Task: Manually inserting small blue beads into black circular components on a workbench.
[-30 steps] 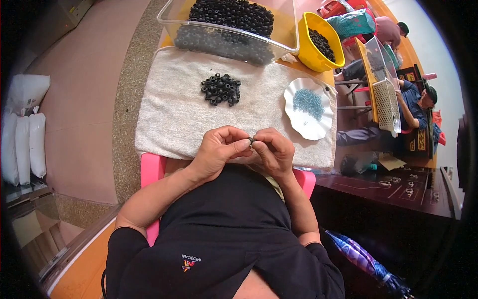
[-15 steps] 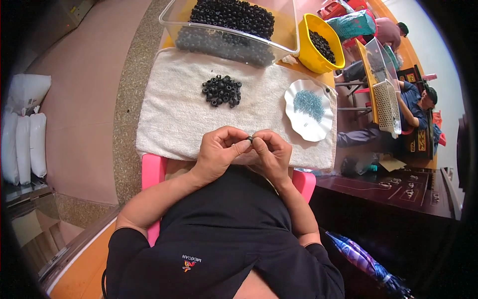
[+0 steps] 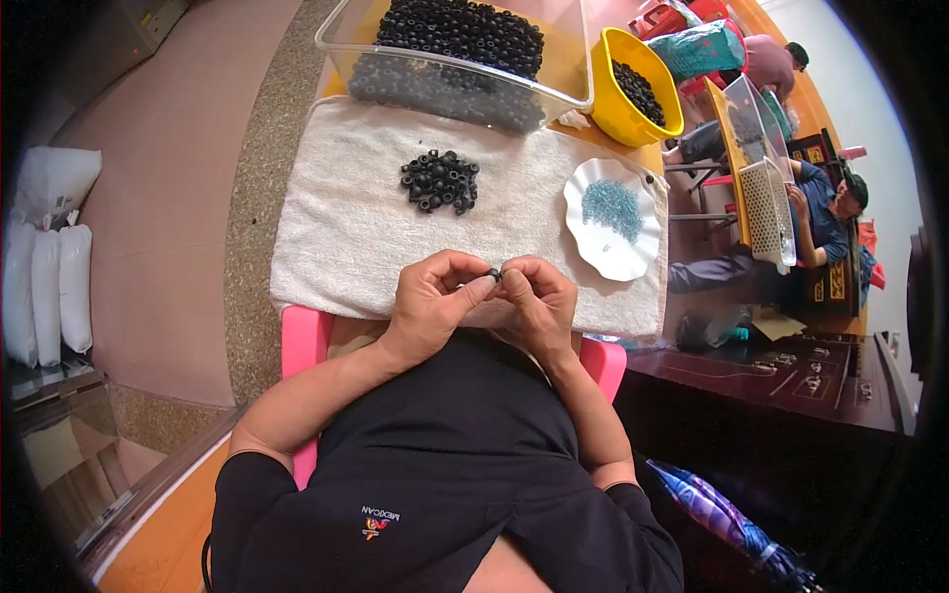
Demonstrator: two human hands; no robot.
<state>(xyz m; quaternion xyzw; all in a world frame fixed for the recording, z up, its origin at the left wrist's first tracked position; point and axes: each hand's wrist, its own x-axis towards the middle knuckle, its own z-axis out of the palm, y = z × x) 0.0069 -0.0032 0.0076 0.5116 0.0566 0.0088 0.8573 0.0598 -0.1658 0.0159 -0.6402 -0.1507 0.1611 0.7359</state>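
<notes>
Over the near edge of a white towel (image 3: 346, 247), my left hand (image 3: 435, 301) pinches a small round black piece with a hole (image 3: 492, 274) between thumb and forefinger. My right hand (image 3: 544, 301) meets it there, thumb and forefinger closed in a pinch; whatever is between them is too small to make out. Beyond my hands lies a loose pile of similar black pieces (image 3: 440, 183), many with a hole. To the right, a white wavy-rimmed plate (image 3: 593, 252) holds many tiny clear bluish pieces (image 3: 613, 208).
At the back stand a clear plastic bin (image 3: 455, 89) and a yellow tub (image 3: 618, 119), both with black pieces inside. One black piece (image 3: 649, 180) lies beside the plate. Another person (image 3: 820, 208) sits at a table on the right. A folded umbrella (image 3: 727, 514) is lower right.
My fingertips have shifted slightly: the right ones draw back a little from the black piece, which now shows more at the left fingertips. Pile and plate stay put.
</notes>
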